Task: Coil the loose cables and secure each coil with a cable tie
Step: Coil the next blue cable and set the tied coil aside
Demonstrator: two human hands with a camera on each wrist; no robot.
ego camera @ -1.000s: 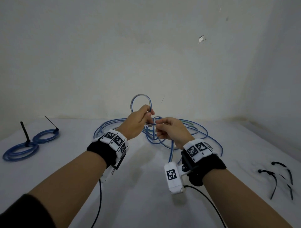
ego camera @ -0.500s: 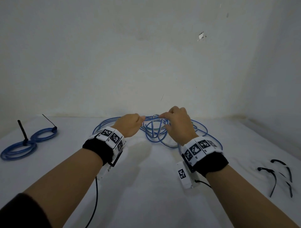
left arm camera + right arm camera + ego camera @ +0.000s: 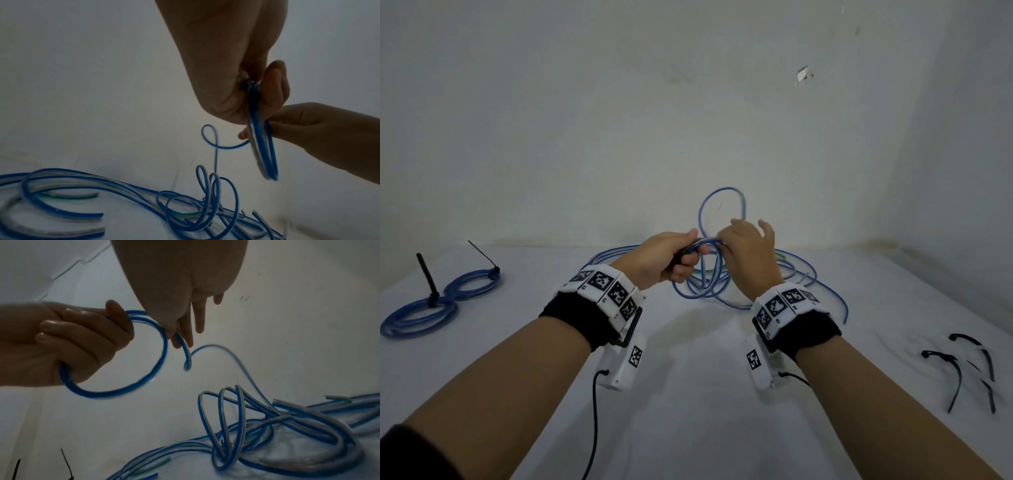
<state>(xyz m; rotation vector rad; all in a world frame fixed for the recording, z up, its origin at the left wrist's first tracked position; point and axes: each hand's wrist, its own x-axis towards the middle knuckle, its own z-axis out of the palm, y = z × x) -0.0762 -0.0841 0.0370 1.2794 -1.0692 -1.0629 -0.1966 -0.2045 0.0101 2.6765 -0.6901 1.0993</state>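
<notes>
My left hand is raised over the table and grips a small coil of blue cable in its curled fingers. The right wrist view shows the coil as a ring hanging from the left hand. My right hand sits just right of it. Its thumb and forefinger pinch the running strand against the coil, with the other fingers spread. A fresh loop arcs above both hands. The rest of the cable lies in a loose tangle on the table beyond them.
Two tied blue coils lie at the far left, with black tie tails sticking up. Several loose black cable ties lie at the right. A white cloth covers the table. A wall stands close behind.
Half a second ago both hands were down at the tangle. Now they are raised again, with a new loop above them and the left hand closed round the coil.
</notes>
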